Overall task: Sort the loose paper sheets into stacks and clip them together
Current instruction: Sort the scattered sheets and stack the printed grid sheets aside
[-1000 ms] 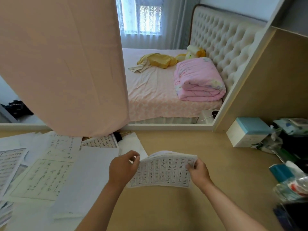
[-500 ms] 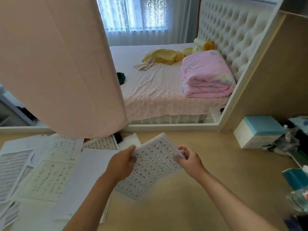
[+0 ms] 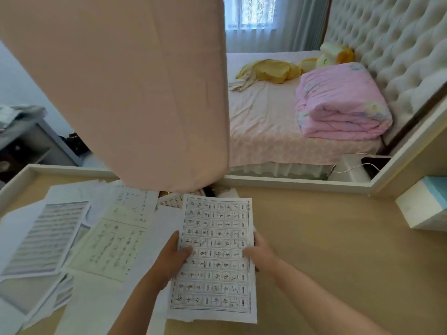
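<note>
You're in a home bedroom: bed [image 3: 278,126] w/ folded pink quilt [image 3: 338,105], tufted headboard [image 3: 391,44], curtained window [image 3: 249,13] beyond the bench [image 3: 326,250].

A surface [image 3: 326,250] fills the foreground. Loose paper sheets [image 3: 106,243] lie overlapping across its left half, reaching toward the far left corner. Near the front edge, at the middle, a gridded sheet [image 3: 214,259] sits between the left hand [image 3: 173,258] on its left edge and the right hand [image 3: 262,256] on its right edge. A box [image 3: 422,209] stands at the right edge. A hanging cloth [image 3: 125,88] drops over the far edge. Beyond lies a bed [image 3: 263,124], a folded quilt [image 3: 338,105] on its right side.
</note>
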The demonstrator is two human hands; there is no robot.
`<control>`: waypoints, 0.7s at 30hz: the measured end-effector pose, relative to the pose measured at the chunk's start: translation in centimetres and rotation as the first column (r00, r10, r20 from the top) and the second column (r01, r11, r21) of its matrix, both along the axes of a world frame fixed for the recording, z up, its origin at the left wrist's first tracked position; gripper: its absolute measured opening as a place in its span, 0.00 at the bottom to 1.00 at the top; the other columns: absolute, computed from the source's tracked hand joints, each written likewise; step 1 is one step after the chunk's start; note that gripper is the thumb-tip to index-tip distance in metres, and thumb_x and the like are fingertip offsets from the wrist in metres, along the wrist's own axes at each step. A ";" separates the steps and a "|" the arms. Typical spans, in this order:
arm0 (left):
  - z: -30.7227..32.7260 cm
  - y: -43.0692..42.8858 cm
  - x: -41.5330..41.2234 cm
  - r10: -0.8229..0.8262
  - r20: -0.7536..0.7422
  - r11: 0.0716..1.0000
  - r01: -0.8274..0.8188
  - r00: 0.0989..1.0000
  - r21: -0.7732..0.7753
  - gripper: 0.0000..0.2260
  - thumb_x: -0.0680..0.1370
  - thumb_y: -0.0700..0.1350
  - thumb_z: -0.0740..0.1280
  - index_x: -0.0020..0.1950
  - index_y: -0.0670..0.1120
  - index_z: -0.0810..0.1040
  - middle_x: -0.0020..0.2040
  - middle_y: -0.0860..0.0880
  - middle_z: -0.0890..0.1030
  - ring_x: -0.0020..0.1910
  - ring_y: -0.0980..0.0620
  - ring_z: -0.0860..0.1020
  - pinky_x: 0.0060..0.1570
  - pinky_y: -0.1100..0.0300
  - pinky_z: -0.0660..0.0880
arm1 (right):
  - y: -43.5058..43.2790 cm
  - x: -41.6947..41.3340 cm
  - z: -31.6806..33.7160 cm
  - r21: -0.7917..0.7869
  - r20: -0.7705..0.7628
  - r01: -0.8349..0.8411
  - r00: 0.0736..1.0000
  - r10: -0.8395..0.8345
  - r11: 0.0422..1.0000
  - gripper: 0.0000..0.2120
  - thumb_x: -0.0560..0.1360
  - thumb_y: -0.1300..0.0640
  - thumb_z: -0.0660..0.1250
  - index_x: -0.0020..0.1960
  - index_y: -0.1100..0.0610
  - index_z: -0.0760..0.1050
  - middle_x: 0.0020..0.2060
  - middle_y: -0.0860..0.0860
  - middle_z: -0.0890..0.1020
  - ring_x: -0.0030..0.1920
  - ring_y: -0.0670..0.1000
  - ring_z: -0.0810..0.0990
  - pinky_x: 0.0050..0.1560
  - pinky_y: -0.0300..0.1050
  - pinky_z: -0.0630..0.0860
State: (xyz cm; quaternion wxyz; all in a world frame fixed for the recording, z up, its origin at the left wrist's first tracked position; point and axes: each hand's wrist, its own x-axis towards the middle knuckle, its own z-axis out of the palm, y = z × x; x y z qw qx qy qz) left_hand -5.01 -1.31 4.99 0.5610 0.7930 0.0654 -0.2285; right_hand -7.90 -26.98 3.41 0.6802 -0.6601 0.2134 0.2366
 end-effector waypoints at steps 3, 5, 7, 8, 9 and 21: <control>-0.8 4.1 2.0 -0.083 0.019 0.979 0.078 0.996 0.188 0.09 0.82 0.41 0.61 0.61 0.49 0.70 0.53 0.52 0.80 0.51 0.51 0.81 0.47 0.58 0.77 | 5.9 1.4 -0.8 -0.203 -0.062 0.016 0.998 -0.029 0.979 0.21 0.76 0.69 0.57 0.65 0.52 0.70 0.54 0.48 0.81 0.53 0.50 0.81 0.51 0.46 0.81; -1.4 6.9 3.6 -0.103 0.020 0.942 0.091 0.995 0.323 0.09 0.81 0.40 0.59 0.61 0.46 0.66 0.50 0.45 0.80 0.42 0.49 0.79 0.38 0.58 0.75 | 10.1 2.6 -0.9 -0.298 -0.048 0.031 0.998 -0.048 0.954 0.20 0.76 0.69 0.54 0.63 0.52 0.69 0.50 0.47 0.79 0.46 0.47 0.79 0.37 0.36 0.75; -2.3 9.3 5.1 -0.098 0.017 0.910 0.083 0.995 0.405 0.10 0.81 0.40 0.59 0.61 0.47 0.64 0.45 0.43 0.80 0.36 0.49 0.77 0.33 0.57 0.74 | 13.7 3.8 -1.4 -0.355 -0.025 0.065 0.997 -0.079 0.933 0.20 0.77 0.68 0.54 0.63 0.51 0.68 0.48 0.46 0.78 0.43 0.46 0.78 0.32 0.35 0.73; -2.9 10.4 5.7 -0.098 0.016 0.893 0.081 0.995 0.444 0.10 0.81 0.40 0.60 0.61 0.46 0.64 0.45 0.43 0.80 0.37 0.50 0.77 0.35 0.55 0.75 | 15.2 4.3 -2.3 -0.369 -0.038 0.067 0.995 -0.087 0.927 0.19 0.77 0.67 0.56 0.64 0.51 0.68 0.49 0.46 0.79 0.44 0.47 0.79 0.33 0.36 0.74; -3.6 11.4 6.1 -0.115 0.012 0.862 0.093 0.993 0.499 0.11 0.80 0.40 0.61 0.62 0.45 0.66 0.49 0.44 0.79 0.42 0.50 0.77 0.41 0.54 0.77 | 16.7 4.6 -3.2 -0.377 -0.056 0.072 0.993 -0.100 0.923 0.19 0.76 0.65 0.58 0.65 0.51 0.68 0.50 0.46 0.79 0.45 0.48 0.80 0.35 0.38 0.75; -8.2 13.5 8.7 0.108 -0.162 0.921 -0.037 0.981 0.388 0.34 0.70 0.46 0.75 0.71 0.40 0.65 0.63 0.41 0.75 0.60 0.41 0.76 0.60 0.48 0.75 | 19.8 5.7 -7.1 -0.433 -0.311 0.308 0.831 -0.461 0.847 0.22 0.65 0.55 0.67 0.58 0.58 0.72 0.58 0.55 0.80 0.54 0.57 0.80 0.49 0.48 0.79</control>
